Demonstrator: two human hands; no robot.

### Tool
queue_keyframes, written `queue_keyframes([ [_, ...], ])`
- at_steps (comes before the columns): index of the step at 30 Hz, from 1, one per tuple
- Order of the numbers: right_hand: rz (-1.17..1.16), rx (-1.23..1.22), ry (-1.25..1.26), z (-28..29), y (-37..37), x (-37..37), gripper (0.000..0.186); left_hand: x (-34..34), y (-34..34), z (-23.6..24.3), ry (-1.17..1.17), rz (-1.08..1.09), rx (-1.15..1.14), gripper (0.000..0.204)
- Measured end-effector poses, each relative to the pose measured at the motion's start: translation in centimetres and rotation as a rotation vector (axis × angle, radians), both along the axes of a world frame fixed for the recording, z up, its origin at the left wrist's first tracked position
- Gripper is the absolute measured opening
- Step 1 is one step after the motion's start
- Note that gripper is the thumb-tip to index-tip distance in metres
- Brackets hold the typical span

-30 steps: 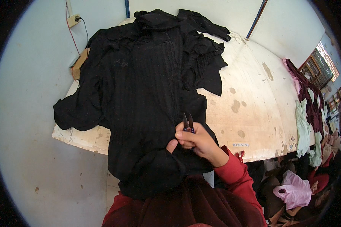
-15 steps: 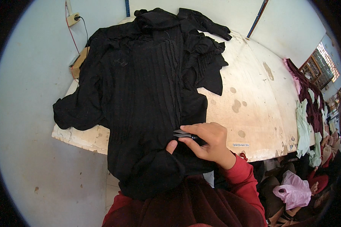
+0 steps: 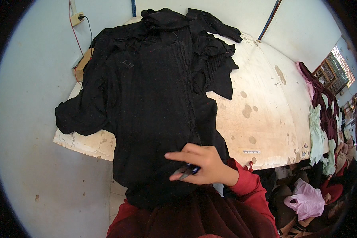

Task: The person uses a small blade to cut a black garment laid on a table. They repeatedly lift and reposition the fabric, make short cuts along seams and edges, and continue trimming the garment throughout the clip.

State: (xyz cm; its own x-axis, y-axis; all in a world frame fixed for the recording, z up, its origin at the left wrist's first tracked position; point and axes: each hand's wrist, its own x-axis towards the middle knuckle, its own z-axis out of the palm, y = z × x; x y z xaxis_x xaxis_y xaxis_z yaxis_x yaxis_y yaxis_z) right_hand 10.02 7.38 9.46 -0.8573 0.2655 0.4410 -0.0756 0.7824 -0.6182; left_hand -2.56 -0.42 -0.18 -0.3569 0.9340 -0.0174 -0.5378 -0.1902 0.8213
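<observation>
Clasping small snips (image 3: pixel 193 170) at lower centre, the right hand (image 3: pixel 207 162) extends a finger; the hidden left hand's grip cannot be told. A black garment (image 3: pixel 150 99) fills mid-frame, draped across a pale table (image 3: pixel 271 115).

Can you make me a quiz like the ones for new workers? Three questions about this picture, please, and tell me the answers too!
1. What tool is in the person's right hand?
2. True or false: the black garment lies wholly on the table, with no part past its edge.
3. Which colour is the person's right sleeve?
A) green
B) red
C) white

Key:
1. Thread snips.
2. False: it reaches past the near edge.
3. B.
</observation>
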Motion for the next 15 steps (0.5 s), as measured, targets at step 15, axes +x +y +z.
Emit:
queue_keyframes([
  [15,-0.033,-0.327,0.241,-7.0,0.1,-0.4,0.023,0.3,-2.9,-1.0,-0.035,-0.007,-0.010,0.044],
])
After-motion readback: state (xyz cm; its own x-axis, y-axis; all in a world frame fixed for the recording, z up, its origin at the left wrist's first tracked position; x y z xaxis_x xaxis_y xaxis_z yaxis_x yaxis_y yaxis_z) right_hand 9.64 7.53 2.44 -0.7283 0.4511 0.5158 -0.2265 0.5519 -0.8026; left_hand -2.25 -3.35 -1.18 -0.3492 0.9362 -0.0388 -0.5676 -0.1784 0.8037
